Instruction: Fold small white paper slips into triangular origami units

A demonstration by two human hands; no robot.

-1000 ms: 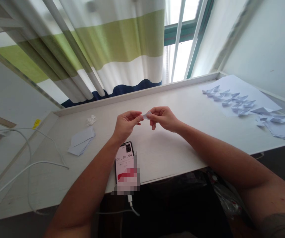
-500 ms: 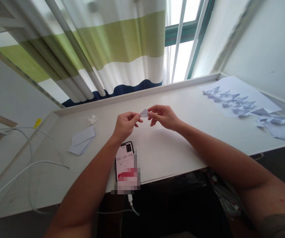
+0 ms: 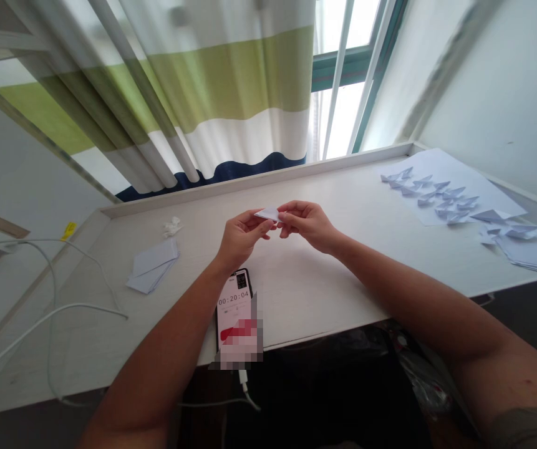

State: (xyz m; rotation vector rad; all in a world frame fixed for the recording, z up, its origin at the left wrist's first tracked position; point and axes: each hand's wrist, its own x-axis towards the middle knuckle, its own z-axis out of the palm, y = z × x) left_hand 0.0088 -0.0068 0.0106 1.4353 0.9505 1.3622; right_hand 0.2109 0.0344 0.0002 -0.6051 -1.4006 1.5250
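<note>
The left hand [image 3: 237,242] and right hand [image 3: 314,228] pinch a partly folded paper [image 3: 268,214]; folded paper shapes [image 3: 451,216] sit toward the desk's [image 3: 333,280] far right corner, flat sheets [image 3: 156,257] toward its left edge.

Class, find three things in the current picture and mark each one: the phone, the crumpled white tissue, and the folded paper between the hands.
Phone [image 3: 233,307]: head view, on its screen.
Crumpled white tissue [image 3: 171,227]: head view, middle of the clump.
Folded paper [image 3: 269,213]: head view, its exposed pale face.

Daylight from window [image 3: 343,112] at upper right, panes blown out, dark foreground, wide-angle stretching at edges, phone partly pixelated
</note>
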